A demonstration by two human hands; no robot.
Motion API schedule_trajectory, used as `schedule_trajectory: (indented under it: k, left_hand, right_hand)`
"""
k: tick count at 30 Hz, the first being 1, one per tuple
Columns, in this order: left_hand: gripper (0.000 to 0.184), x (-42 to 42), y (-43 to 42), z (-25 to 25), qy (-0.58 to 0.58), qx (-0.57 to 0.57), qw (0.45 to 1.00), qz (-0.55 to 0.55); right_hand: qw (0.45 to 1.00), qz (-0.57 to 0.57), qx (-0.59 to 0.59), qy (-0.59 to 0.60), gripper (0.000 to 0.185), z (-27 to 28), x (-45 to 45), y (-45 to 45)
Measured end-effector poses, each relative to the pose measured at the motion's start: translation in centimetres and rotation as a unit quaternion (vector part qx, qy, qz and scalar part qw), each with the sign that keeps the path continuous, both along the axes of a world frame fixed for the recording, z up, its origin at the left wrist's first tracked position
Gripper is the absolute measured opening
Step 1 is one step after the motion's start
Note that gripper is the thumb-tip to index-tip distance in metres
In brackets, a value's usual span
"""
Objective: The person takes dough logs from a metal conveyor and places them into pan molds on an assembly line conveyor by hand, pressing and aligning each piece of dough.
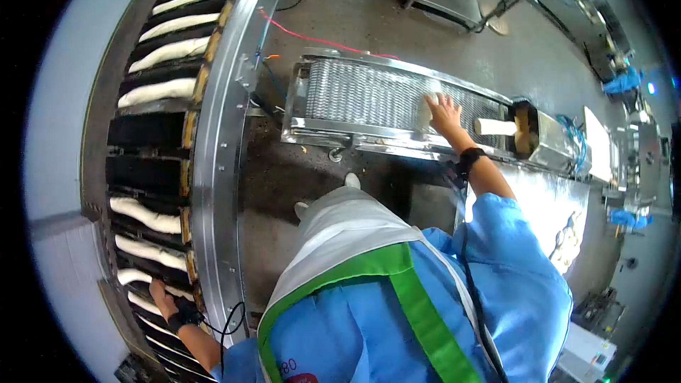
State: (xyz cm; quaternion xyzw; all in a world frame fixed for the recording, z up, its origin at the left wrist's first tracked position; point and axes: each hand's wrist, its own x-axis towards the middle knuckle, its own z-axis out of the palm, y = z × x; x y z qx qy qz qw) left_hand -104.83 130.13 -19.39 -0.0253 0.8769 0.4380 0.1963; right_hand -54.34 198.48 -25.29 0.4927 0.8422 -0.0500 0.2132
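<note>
At the lower left, my left hand (pixel 162 296) is at the near end of a long white dough strip (pixel 135 276) lying in a black trough; its fingers are curled around or against the dough. My right hand (pixel 445 113) reaches over the wire mesh conveyor (pixel 362 92) with its fingers spread, beside a blurred pale dough piece (pixel 428 110) whose contact with the hand is unclear. To the right of that hand, another dough roll (pixel 496 127) lies near the metal outlet of the machine (pixel 550 143).
Black troughs (pixel 147 172) run along the left behind a metal rail (pixel 216 170); several hold dough strips. A red cable (pixel 305 34) crosses by the conveyor. Dough pieces (pixel 567 242) lie on a metal table at right. Steel racks stand at the top.
</note>
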Motion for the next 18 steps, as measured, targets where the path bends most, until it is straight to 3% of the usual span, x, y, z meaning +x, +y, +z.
schedule_trajectory:
  k: [1, 3, 5, 6, 7, 8, 9, 10, 11, 12, 13, 14, 15, 17, 18]
  left_hand:
    - [0.014, 3.4, 5.5, 3.5, -0.001, 0.025, 0.994, 0.102]
    - [0.017, 0.9, 1.3, 0.7, -0.047, 0.01, 0.993, 0.104]
    - [0.011, -1.3, -3.3, -2.8, -0.035, 0.128, 0.989, 0.073]
    - [0.02, -0.2, -0.5, -1.0, 0.01, 0.115, 0.991, 0.068]
    - [0.032, 1.2, 3.8, 1.0, 0.053, 0.099, 0.991, 0.069]
    - [0.04, 3.1, 9.0, 3.1, 0.07, 0.107, 0.986, 0.107]
    - [0.047, 5.2, 14.1, 5.2, 0.088, 0.115, 0.979, 0.144]
    - [0.05, 2.3, 11.8, 2.3, 0.092, 0.11, 0.986, 0.085]
    - [0.048, 0.3, 12.5, 1.0, 0.118, 0.038, 0.99, 0.073]
    - [0.046, -2.1, 13.8, 0.2, 0.136, -0.036, 0.988, 0.058]
    - [0.044, -3.2, 14.6, -1.2, 0.181, -0.153, 0.971, 0.037]
    - [0.045, -4.8, 14.3, -2.5, 0.132, -0.191, 0.973, 0.019]
    - [0.044, -3.8, 16.1, -2.4, 0.169, -0.294, 0.941, 0.004]
    - [0.042, -2.4, 18.0, -3.2, 0.19, -0.226, 0.955, -0.015]
    - [0.04, -2.4, 17.9, -3.0, 0.203, -0.203, 0.958, -0.02]
  right_hand:
    - [1.0, -0.01, 0.0, -0.001, 0.054, -0.1, 0.9, 0.0]
    - [0.989, -0.035, 0.1, -0.101, 0.046, -0.3, 1.6, 0.4]
    - [0.986, -0.122, 0.084, -0.072, 0.043, -1.2, 4.9, 1.6]
    - [0.985, -0.132, 0.071, -0.083, 0.039, -1.7, 6.9, 2.0]
    - [0.977, -0.196, 0.032, -0.077, 0.037, 1.8, 5.8, 1.1]
    - [0.987, -0.139, 0.04, -0.072, 0.034, 0.5, 7.4, 1.6]
    - [0.989, -0.049, 0.123, -0.066, 0.033, -2.2, 9.2, 2.2]
    - [0.987, -0.006, 0.143, -0.076, 0.047, -6.1, 10.8, 4.3]
    - [0.996, -0.011, 0.088, 0.005, 0.052, -7.3, 11.7, 6.6]
    - [0.996, -0.079, 0.033, -0.005, 0.056, -4.1, 8.1, 6.4]
    - [0.993, -0.063, 0.066, 0.074, 0.058, -1.8, 6.4, 6.5]
    - [0.996, -0.066, 0.024, 0.059, 0.058, 0.0, 6.0, 8.3]
    - [0.969, -0.088, 0.022, 0.231, 0.055, 1.2, 6.5, 8.8]
    - [0.831, -0.06, -0.024, 0.553, 0.049, 3.5, 7.5, 10.0]
    - [0.824, -0.084, -0.041, 0.559, 0.04, 10.6, 3.9, 5.6]
